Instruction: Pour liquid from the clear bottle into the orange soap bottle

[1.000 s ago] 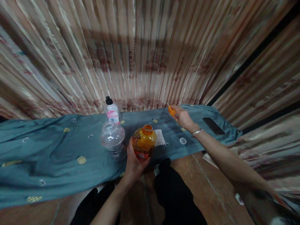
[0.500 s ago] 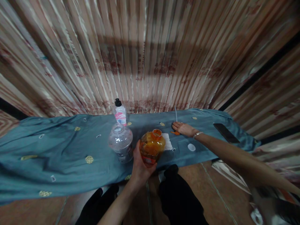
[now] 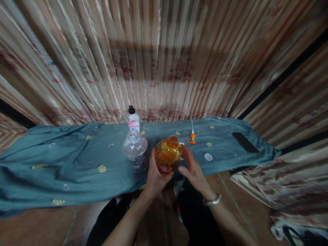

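Gripping an amber bottle (image 3: 167,156) by its lower left side, the left hand (image 3: 156,171) has its fingers wrapped firmly round it, right near the front edge of the teal cloth (image 3: 77,164). Neck's uncapped and tipped a bit to the right; can't tell if the base is actually resting on anything. Right hand (image 3: 193,171) is up by the bottle's other side, thumb and fingers spread apart, and honestly I can't tell whether the fingertips touch it. Just left of the amber one there's a clear bottle (image 3: 135,150), also uncapped, with a black-capped bottle (image 3: 133,123) with a pink label standing behind it. Over on the right, an orange pump (image 3: 192,137) is lying on the cloth with its pale tube pointing toward the curtain (image 3: 153,68), then a white disc (image 3: 208,156) closer to the front, and a black phone (image 3: 245,142) further right.
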A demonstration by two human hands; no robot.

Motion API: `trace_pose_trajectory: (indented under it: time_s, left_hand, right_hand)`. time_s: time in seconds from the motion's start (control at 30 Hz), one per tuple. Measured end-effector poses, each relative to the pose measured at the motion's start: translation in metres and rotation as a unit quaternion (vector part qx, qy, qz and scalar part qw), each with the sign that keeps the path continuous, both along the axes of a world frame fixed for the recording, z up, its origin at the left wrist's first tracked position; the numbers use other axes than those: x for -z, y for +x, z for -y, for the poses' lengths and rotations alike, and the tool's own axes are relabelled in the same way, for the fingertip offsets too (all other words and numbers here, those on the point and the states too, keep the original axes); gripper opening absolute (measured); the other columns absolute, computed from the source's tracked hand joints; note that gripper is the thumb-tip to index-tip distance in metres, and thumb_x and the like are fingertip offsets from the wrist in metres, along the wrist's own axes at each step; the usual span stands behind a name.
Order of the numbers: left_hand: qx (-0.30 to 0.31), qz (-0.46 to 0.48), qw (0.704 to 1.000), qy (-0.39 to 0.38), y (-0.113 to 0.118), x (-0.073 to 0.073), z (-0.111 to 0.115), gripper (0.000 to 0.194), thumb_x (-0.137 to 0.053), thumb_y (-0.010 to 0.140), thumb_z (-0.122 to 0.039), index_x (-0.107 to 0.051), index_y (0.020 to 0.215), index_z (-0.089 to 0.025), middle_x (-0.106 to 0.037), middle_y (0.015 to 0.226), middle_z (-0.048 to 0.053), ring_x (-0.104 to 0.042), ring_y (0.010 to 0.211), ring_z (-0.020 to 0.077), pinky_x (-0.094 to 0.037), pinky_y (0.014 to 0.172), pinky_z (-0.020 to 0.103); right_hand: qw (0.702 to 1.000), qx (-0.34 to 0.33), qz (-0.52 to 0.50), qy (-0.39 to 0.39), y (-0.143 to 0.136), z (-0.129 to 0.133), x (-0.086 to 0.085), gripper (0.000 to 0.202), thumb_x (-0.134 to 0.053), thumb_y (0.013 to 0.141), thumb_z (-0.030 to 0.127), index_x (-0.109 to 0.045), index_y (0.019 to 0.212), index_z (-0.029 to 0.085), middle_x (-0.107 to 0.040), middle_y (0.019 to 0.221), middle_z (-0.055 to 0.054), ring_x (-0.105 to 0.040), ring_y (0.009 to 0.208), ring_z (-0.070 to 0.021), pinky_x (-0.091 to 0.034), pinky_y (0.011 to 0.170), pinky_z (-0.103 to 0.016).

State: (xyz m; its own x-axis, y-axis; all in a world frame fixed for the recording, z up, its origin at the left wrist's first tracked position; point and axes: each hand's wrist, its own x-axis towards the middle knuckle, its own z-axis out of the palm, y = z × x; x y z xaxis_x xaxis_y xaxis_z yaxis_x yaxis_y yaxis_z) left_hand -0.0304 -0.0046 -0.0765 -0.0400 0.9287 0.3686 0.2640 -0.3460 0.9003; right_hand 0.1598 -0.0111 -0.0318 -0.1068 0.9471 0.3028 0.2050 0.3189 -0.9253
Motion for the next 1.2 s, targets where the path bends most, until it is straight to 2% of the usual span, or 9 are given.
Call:
trace_pose_trajectory:
  time_s: [0.07,0.17,0.4,0.57,0.8,0.93,1.03,1.13,1.2]
  left_hand:
    - [0.016,-0.005,1.0,0.003,-0.001,-0.003,0.003,0.12,-0.09,0.073,-0.035,-0.02,0.169,-0.018,-0.052,0.164,0.026,-0.056,0.151,0.0415,-0.046,0.125,0.059]
    - [0.029,-0.011,1.0,0.006,-0.003,-0.007,0.009,0.127,-0.091,0.073,-0.036,-0.013,0.172,-0.019,-0.048,0.167,0.026,-0.054,0.154,0.0419,-0.046,0.125,0.058]
    - [0.041,-0.027,0.999,0.002,-0.001,-0.002,0.02,0.122,-0.089,0.077,-0.042,-0.014,0.17,-0.017,-0.051,0.165,0.029,-0.058,0.15,0.0422,-0.05,0.122,0.058]
    - [0.049,-0.035,0.998,0.014,-0.001,0.0,0.023,0.107,-0.083,0.083,-0.038,-0.021,0.167,-0.018,-0.049,0.167,0.028,-0.053,0.155,0.0393,-0.048,0.124,0.055]
    - [0.031,-0.041,0.999,0.013,-0.014,-0.008,0.026,0.099,-0.088,0.072,-0.025,-0.042,0.16,-0.021,-0.051,0.166,0.02,-0.05,0.156,0.0385,-0.042,0.128,0.058]
    - [0.008,-0.034,0.999,0.01,-0.029,-0.024,0.032,0.05,-0.08,0.079,-0.025,-0.07,0.127,-0.022,-0.076,0.128,0.013,-0.073,0.124,0.032,-0.058,0.111,0.05]
    - [-0.009,-0.02,1.0,0.007,-0.047,-0.039,0.039,0.012,-0.077,0.084,-0.03,-0.076,0.094,-0.024,-0.078,0.092,0.005,-0.076,0.088,0.0239,-0.064,0.086,0.038]
    - [-0.05,0.006,0.999,0.0,-0.075,-0.05,0.041,0.025,-0.082,0.084,-0.041,-0.071,0.071,-0.024,-0.069,0.07,0.001,-0.068,0.065,0.0182,-0.06,0.069,0.03]
    - [-0.098,0.034,0.995,-0.009,-0.097,-0.051,0.035,0.034,-0.083,0.084,-0.05,-0.067,0.07,-0.023,-0.065,0.065,-0.001,-0.064,0.06,0.0162,-0.058,0.065,0.029]
  right_hand:
    - [1.0,0.008,-0.016,-0.022,-0.02,0.017,0.005,0.104,-0.083,0.085,0.07,-0.038,0.167,0.024,-0.05,0.171,-0.017,-0.051,0.158,-0.0359,-0.041,0.132,-0.056]
    - [0.997,0.034,0.001,-0.075,-0.035,0.03,0.011,0.107,-0.091,0.075,0.067,-0.047,0.161,0.02,-0.061,0.161,-0.02,-0.056,0.152,-0.0409,-0.044,0.129,-0.059]
    - [0.98,0.005,-0.105,-0.166,-0.044,0.038,0.018,0.076,-0.09,0.076,0.062,-0.067,0.136,0.023,-0.08,0.135,-0.014,-0.074,0.13,-0.0385,-0.054,0.118,-0.059]
    - [0.972,0.024,-0.153,-0.179,-0.047,0.034,0.021,0.057,-0.092,0.072,0.058,-0.076,0.116,0.025,-0.085,0.127,-0.009,-0.079,0.122,-0.0362,-0.057,0.117,-0.058]
    - [0.984,0.101,-0.072,-0.128,-0.032,-0.002,0.017,0.063,-0.088,0.073,0.062,-0.075,0.119,0.021,-0.087,0.117,-0.012,-0.083,0.11,-0.0361,-0.064,0.104,-0.054]
    - [0.979,0.172,-0.016,-0.105,-0.024,-0.032,0.02,0.078,-0.087,0.068,0.069,-0.072,0.125,0.018,-0.085,0.124,-0.016,-0.08,0.116,-0.038,-0.062,0.109,-0.057]
    - [0.975,0.193,-0.006,-0.107,-0.019,-0.044,0.026,0.081,-0.084,0.068,0.073,-0.071,0.126,0.018,-0.084,0.126,-0.016,-0.08,0.117,-0.0379,-0.061,0.11,-0.058]
    - [0.968,0.219,0.0,-0.121,-0.017,-0.046,0.032,0.086,-0.083,0.066,0.077,-0.071,0.124,0.015,-0.084,0.122,-0.019,-0.08,0.113,-0.0402,-0.062,0.106,-0.06]
    - [0.967,0.225,0.008,-0.116,-0.017,-0.045,0.034,0.083,-0.082,0.067,0.077,-0.072,0.122,0.016,-0.085,0.121,-0.019,-0.081,0.112,-0.0399,-0.063,0.103,-0.059]
